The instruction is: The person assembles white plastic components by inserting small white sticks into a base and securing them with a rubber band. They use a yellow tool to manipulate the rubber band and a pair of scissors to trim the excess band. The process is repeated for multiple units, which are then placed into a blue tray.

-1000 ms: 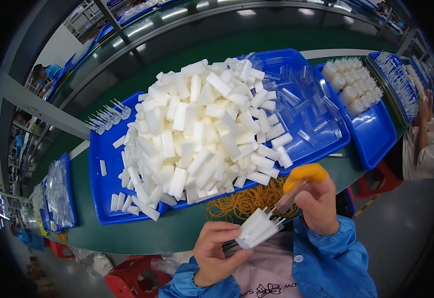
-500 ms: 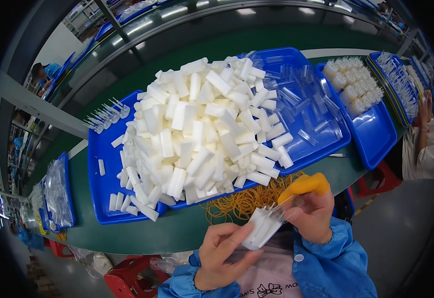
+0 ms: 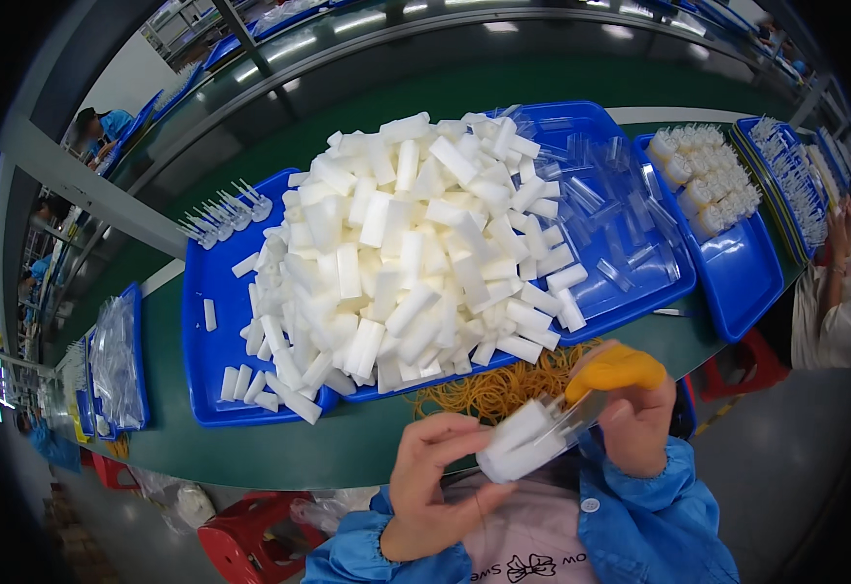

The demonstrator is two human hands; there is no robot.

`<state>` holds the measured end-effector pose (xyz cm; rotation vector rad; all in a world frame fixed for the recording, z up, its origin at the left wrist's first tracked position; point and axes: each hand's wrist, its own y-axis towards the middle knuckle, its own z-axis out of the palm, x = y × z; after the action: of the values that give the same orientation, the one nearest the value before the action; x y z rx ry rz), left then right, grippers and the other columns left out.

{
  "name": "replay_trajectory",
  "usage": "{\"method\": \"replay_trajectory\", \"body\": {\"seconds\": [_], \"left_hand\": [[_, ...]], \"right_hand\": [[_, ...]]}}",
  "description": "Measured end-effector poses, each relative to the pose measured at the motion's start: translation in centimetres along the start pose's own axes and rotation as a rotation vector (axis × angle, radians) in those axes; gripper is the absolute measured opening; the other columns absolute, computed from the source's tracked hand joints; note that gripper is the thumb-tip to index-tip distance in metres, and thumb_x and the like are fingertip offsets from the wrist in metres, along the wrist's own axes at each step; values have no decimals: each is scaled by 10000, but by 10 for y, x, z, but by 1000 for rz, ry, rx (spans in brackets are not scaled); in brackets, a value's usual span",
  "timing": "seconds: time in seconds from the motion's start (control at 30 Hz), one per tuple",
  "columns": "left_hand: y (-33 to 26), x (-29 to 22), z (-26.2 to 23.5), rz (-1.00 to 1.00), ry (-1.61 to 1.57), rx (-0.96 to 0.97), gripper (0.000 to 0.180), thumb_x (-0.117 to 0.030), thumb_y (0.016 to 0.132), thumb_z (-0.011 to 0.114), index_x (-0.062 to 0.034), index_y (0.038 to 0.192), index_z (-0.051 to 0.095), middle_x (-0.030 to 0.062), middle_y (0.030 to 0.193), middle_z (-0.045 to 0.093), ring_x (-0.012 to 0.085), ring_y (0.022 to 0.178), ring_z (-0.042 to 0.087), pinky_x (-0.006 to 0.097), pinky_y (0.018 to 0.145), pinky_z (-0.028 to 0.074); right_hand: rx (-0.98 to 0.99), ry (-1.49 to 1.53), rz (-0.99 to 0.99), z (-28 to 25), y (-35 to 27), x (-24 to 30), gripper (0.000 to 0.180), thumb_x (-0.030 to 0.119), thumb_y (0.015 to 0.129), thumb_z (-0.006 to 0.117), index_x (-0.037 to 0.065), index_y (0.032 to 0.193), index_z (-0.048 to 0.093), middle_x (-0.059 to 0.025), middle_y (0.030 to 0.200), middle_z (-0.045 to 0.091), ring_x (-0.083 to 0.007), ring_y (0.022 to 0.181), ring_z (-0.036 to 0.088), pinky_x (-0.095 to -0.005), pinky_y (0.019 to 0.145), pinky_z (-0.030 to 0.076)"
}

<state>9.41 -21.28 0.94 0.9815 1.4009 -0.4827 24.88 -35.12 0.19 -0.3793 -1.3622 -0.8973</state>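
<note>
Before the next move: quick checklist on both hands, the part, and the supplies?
1. Left hand on the white foam piece: ok, fingers touch its lower end.
2. Right hand on the clear sleeve: ok, pinched at the upper end; orange finger cot on.
3. Foam fully inside the sleeve: cannot tell, clear plastic blurs the edge.
4. Foam pile in the blue tray: ok, heaped.
5. Rubber bands on the green table: ok, just beyond the hands.
</note>
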Motion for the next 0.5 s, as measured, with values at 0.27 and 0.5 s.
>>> {"method": "replay_trajectory", "body": {"seconds": [0.27,0.5], "left_hand": [[-7,21,-7,-270,-482,53,369,9,754,713,35,1104,598,143,1201,472,205,1044,539,326,915,457],[-11,23,-10,-283,-639,44,441,17,735,731,53,1133,546,139,1165,473,210,1082,522,347,943,451]], "right_hand": [[39,-489,-157,-8,2,10,268,83,650,731,-4,887,641,-137,977,590,-269,993,507,-392,888,385],[51,-389,-212,7,-15,2,277,79,614,747,8,862,646,-129,931,600,-279,959,520,-455,892,372]]}}
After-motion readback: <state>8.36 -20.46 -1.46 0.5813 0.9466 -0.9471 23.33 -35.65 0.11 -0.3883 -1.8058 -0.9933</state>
